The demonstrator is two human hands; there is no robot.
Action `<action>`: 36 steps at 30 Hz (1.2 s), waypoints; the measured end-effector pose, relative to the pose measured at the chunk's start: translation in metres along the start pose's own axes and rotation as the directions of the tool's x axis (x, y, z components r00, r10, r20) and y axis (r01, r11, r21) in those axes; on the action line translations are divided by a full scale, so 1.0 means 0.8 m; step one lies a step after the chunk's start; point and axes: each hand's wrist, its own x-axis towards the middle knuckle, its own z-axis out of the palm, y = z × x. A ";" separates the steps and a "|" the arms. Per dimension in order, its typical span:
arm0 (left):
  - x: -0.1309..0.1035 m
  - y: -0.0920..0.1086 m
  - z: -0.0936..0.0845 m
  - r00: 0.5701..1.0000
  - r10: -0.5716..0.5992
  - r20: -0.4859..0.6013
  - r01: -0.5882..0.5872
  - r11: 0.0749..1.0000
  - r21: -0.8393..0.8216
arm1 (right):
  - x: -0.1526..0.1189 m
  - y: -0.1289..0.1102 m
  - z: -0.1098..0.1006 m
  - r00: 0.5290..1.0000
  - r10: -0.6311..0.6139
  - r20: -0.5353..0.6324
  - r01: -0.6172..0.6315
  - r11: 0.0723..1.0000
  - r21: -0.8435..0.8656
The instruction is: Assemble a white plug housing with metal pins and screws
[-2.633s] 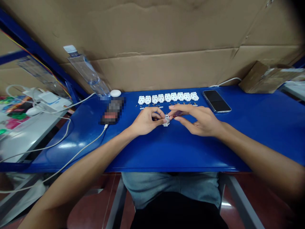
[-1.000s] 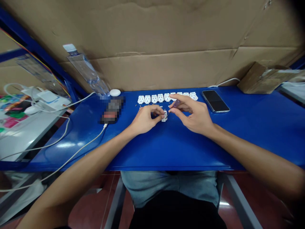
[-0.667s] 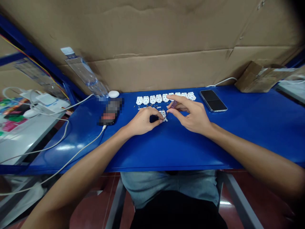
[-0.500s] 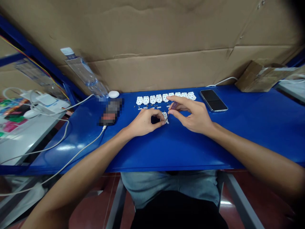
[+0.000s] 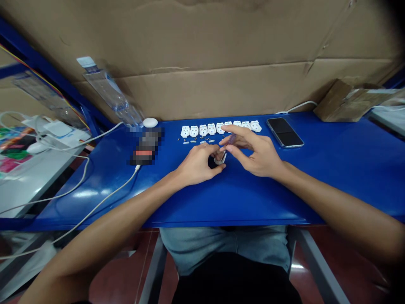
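The head view looks down on a blue table (image 5: 284, 190) where the left hand (image 5: 198, 164) pinches a small white plug part (image 5: 220, 157) between thumb and fingertips, holding it just above the tabletop near the middle of the bench. The right hand (image 5: 256, 154) has its thumb and forefinger closed on a small screwdriver (image 5: 230, 140) with a reddish translucent handle, its tip angled down into the white part, while the other fingers are spread loosely. Just behind the hands lies a row of white plug parts (image 5: 218, 128), set side by side, and in front of that row a scatter of tiny screws and pins (image 5: 198, 139). A dark phone (image 5: 284, 132) lies flat to the right of the row, well apart from the hands; a second, blurred device (image 5: 144, 145) with a white cable (image 5: 95, 202) sits to the left, beside a round white puck (image 5: 149, 122) and a clear plastic bottle (image 5: 110, 95) leaning against the cardboard wall (image 5: 221, 55). The step in hand appears to be driving or seating a screw in the held part. That seems to call for a steady left-hand pinch and small twists of the tool kept in line with the screw, since a slip could flick the fastener away.
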 end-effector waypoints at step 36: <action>0.000 -0.001 0.003 0.995 -0.090 -0.031 0.080 0.968 -0.239 | 0.003 0.015 -0.010 0.998 0.053 -0.032 -0.052 0.998 0.034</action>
